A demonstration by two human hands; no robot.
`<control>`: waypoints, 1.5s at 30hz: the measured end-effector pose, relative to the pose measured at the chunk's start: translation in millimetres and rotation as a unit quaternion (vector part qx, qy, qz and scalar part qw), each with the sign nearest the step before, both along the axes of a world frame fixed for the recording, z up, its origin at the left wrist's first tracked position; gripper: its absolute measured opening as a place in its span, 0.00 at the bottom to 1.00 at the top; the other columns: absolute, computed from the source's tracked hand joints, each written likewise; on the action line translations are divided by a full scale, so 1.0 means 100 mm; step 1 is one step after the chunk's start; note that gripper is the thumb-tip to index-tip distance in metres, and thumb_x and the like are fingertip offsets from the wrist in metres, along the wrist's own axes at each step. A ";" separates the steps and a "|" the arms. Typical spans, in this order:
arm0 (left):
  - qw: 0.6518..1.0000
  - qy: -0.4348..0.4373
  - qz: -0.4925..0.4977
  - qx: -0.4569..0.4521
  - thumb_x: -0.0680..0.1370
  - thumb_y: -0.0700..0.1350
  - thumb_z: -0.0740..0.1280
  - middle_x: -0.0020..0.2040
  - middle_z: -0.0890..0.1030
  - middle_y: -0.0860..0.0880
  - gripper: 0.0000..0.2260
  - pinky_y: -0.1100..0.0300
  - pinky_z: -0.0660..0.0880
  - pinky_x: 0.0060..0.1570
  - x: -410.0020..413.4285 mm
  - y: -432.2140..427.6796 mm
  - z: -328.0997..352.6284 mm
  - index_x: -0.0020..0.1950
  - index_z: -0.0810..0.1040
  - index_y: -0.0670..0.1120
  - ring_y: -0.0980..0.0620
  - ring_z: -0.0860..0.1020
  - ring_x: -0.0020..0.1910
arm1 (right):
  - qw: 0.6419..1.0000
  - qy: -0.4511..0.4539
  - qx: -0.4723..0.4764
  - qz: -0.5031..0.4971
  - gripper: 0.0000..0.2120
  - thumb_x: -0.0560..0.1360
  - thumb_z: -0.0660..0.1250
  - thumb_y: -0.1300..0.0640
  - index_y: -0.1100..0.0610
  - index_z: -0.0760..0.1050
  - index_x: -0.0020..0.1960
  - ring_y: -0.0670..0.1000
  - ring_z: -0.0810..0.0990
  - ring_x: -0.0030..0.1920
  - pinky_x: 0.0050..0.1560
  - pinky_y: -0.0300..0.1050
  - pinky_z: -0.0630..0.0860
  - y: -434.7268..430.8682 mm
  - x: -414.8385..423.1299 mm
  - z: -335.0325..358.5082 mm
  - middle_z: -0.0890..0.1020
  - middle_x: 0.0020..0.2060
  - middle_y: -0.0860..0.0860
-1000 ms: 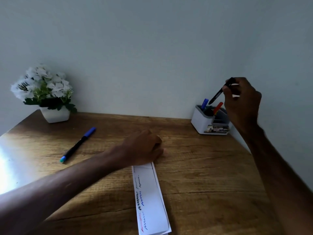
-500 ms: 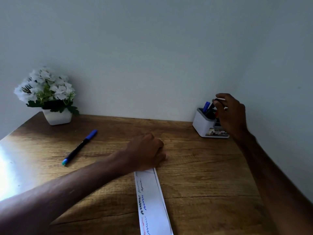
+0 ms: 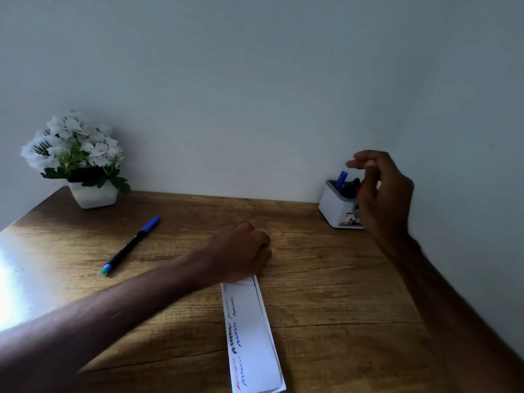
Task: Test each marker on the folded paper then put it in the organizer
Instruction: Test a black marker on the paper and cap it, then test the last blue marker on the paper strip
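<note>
Left hand: fingers curled into a loose fist, resting on the far end of the folded paper and pinning it down. Can't tell if any finger pinches the sheet.
Right hand: raised in front of the organizer, fingers loosely bent and narrow, nothing seen in them. Slightly blurred.
Folded paper: long white strip on the worktop, running from the left hand toward the near edge. Black, blue and red scribbles run down its left side.
Organizer: small white box with a grey rim, at the far right corner of the worktop against the wall, partly hidden by the right hand.
Markers in organizer: a blue-capped one stands tilted, a black one sits beside it, and a bit of red shows at the hand's edge.
Loose marker: black body, blue cap, teal end. It lies flat and diagonal on the worktop, left of the left hand and well apart from the organizer.
Flower pot: white, holding white flowers, at the far left corner.
</note>
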State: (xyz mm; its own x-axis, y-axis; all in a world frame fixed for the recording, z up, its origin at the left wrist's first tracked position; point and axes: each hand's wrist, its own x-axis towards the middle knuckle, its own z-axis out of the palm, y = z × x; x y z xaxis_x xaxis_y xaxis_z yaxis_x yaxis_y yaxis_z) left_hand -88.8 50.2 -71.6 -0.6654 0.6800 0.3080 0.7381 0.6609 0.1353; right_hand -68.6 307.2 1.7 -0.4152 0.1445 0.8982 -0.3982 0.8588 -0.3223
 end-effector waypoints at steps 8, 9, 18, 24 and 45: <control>0.997 -0.051 0.001 0.052 0.85 0.49 0.57 0.48 0.82 0.50 0.12 0.52 0.76 0.48 0.01 -0.19 -0.03 0.52 0.78 0.48 0.50 0.80 0.46 | 0.969 -0.140 0.141 0.147 0.10 0.82 0.61 0.60 0.56 0.81 0.54 0.47 0.82 0.46 0.45 0.49 0.80 -0.85 0.42 -0.44 0.84 0.45 0.49; 0.997 -0.046 0.014 0.068 0.84 0.49 0.56 0.48 0.82 0.49 0.12 0.51 0.76 0.48 0.03 -0.25 -0.02 0.53 0.78 0.48 0.49 0.80 0.47 | 0.962 -0.152 0.159 0.161 0.09 0.81 0.61 0.60 0.55 0.81 0.53 0.47 0.82 0.44 0.44 0.49 0.79 -0.94 0.45 -0.47 0.84 0.44 0.48; 0.978 0.052 0.121 0.162 0.82 0.43 0.58 0.35 0.77 0.49 0.11 0.49 0.72 0.36 0.16 -0.83 0.01 0.41 0.74 0.44 0.47 0.76 0.36 | 0.918 -0.201 0.249 0.236 0.07 0.78 0.66 0.58 0.56 0.84 0.50 0.45 0.83 0.45 0.44 0.33 0.77 -1.34 0.63 -0.70 0.87 0.46 0.49; 0.949 0.070 0.299 0.068 0.79 0.47 0.67 0.61 0.80 0.40 0.14 0.44 0.72 0.59 0.09 -1.18 -0.11 0.62 0.77 0.42 0.39 0.74 0.62 | 0.909 -0.228 0.250 0.243 0.10 0.77 0.67 0.56 0.56 0.85 0.53 0.44 0.85 0.48 0.47 0.29 0.72 -1.36 0.61 -0.71 0.88 0.50 0.48; 0.739 -0.384 0.060 0.550 0.81 0.39 0.68 0.47 0.83 0.48 0.12 0.57 0.82 0.50 0.38 -0.83 0.28 0.65 0.80 0.43 0.51 0.82 0.48 | 0.918 -0.291 0.038 0.268 0.07 0.81 0.67 0.57 0.54 0.85 0.49 0.44 0.85 0.39 0.40 0.42 0.81 -1.22 0.59 -0.60 0.86 0.37 0.44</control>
